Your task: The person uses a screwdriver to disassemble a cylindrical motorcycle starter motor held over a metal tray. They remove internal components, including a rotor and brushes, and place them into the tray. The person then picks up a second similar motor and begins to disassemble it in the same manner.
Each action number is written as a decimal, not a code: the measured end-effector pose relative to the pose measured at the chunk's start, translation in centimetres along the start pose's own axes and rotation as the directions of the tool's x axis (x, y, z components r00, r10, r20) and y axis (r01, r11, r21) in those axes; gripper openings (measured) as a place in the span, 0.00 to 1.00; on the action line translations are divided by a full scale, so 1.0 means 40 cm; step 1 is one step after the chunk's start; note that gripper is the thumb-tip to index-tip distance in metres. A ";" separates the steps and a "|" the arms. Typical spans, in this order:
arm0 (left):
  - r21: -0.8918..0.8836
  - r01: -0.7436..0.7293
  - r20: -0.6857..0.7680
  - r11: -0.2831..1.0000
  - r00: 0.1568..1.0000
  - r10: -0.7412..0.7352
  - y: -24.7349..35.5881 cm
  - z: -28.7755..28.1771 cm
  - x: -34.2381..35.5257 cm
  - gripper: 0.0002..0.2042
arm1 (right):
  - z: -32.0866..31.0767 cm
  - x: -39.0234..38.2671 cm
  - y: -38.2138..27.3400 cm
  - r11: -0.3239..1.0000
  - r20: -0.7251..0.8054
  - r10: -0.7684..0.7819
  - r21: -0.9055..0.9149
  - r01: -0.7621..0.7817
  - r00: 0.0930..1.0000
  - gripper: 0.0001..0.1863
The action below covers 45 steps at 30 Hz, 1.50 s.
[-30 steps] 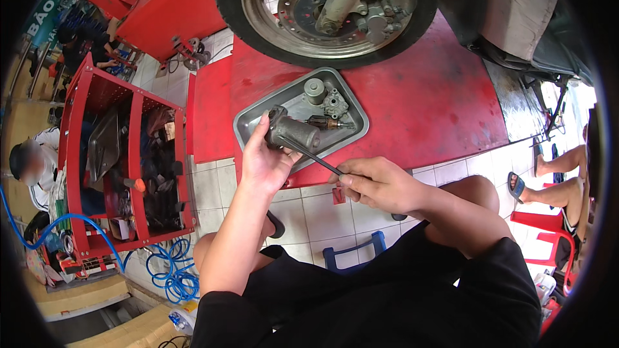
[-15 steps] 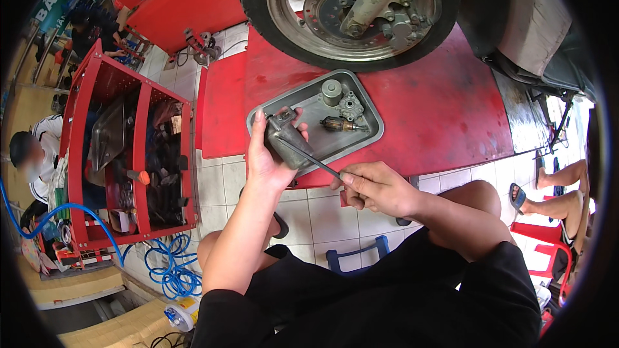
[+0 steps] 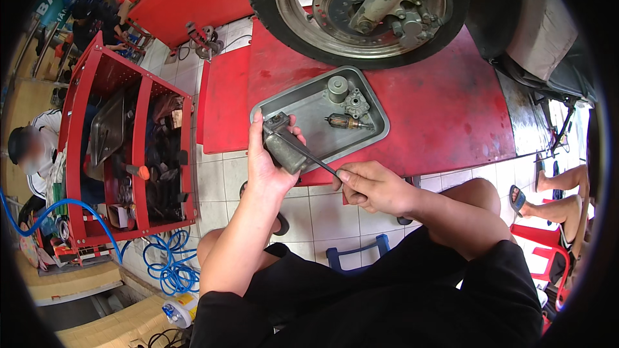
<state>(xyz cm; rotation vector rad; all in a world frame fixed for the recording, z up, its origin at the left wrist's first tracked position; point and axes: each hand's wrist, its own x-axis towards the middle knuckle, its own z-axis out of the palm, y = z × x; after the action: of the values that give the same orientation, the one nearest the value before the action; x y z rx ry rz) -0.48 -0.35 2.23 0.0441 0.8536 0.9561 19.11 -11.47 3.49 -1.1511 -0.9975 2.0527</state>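
Observation:
My left hand (image 3: 271, 171) is wrapped around a grey cylindrical metal motor housing (image 3: 285, 151), its thumb along the left side and fingertips showing at the right. The housing tilts over the near-left part of a grey metal tray (image 3: 385, 130). Closed around the near end of a slim dark screwdriver-like tool (image 3: 316, 160) is my right hand (image 3: 377, 187); the handle is mostly hidden. The tool's shaft lies across the housing toward its far end. In the tray rest a round metal can (image 3: 337, 88), a cast metal cover (image 3: 356, 103) and a motor armature (image 3: 345, 121).
The tray sits on a red bench (image 3: 438, 116) below a motorcycle's front wheel (image 3: 364, 58). At left stand a red shelf cart (image 3: 138, 154) and a coiled blue hose (image 3: 169, 264). A blue stool (image 3: 358, 254) is near my knees. Other people sit at left and right.
The tool's shaft has shifted along the housing toward its far end, and the housing has turned slightly in my left hand. The whole view has moved a little.

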 end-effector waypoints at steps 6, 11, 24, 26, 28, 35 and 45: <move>-0.007 -0.013 -0.001 1.000 1.000 0.013 0.000 -0.005 0.005 0.29 | -0.001 0.006 0.004 1.000 0.003 0.013 0.015 -0.013 1.000 0.19; 0.011 -0.020 0.008 1.000 1.000 0.020 0.006 -0.013 0.010 0.29 | 0.003 0.004 0.001 0.999 0.024 0.022 0.045 -0.023 0.999 0.20; -0.041 -0.009 0.051 0.999 0.999 0.011 -0.005 -0.019 0.014 0.29 | -0.006 0.009 0.024 0.787 0.307 0.157 0.535 -0.306 0.939 0.17; -0.065 0.021 0.082 0.998 0.996 -0.016 -0.006 -0.022 0.014 0.29 | -0.003 0.009 0.029 0.754 0.341 0.160 0.564 -0.337 0.927 0.17; -0.090 0.056 0.115 0.994 0.992 -0.045 -0.008 -0.020 0.009 0.29 | -0.003 0.011 0.032 0.732 0.373 0.154 0.579 -0.359 0.915 0.17; -0.120 0.066 0.248 0.991 0.968 -0.035 -0.014 -0.006 -0.002 0.28 | -0.006 0.015 0.053 0.650 0.501 0.096 0.623 -0.435 0.860 0.17; 0.034 -0.152 0.103 0.988 0.984 0.148 -0.027 -0.022 0.012 0.29 | 0.023 0.037 0.079 0.975 -0.035 -0.188 -0.130 0.183 0.981 0.16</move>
<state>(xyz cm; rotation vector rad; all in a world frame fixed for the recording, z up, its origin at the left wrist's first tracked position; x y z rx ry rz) -0.16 -0.91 0.92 0.1928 0.7855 1.0684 17.26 -12.39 0.55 -1.1182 -1.1794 1.8303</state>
